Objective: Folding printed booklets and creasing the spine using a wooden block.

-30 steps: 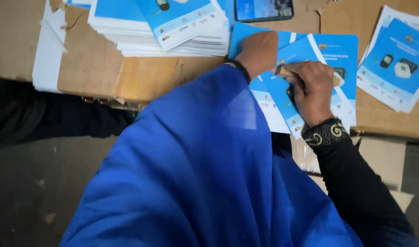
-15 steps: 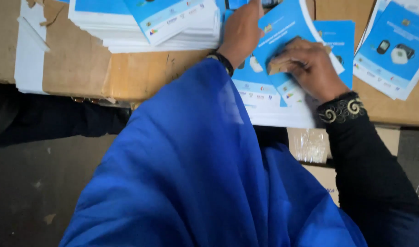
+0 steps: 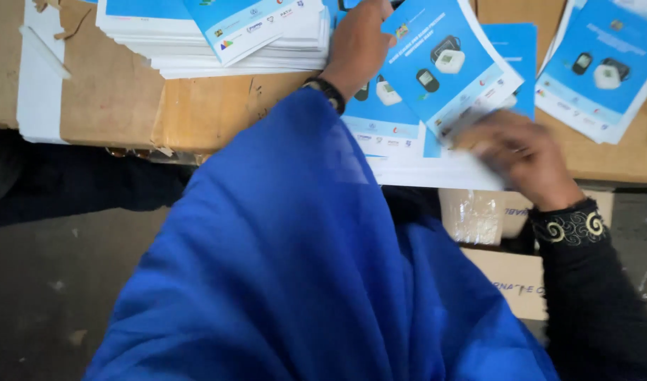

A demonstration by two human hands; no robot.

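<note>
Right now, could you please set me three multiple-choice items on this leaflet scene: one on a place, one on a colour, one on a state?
1. Where does the tall stack of leaflets lie?
A. upper left on the cardboard surface
B. on the floor
C. in the person's lap

2. What colour is the draped cloth?
A. red
B. blue
C. white

3. What is the left hand doing?
A. hanging free
B. holding up the tilted leaflet
C. clenched in a fist

Answers: 1 A, the pile sits at upper left; 2 B, it is bright blue; 3 B, its fingers grip the sheet's edge while the right hand blurs below.
</note>
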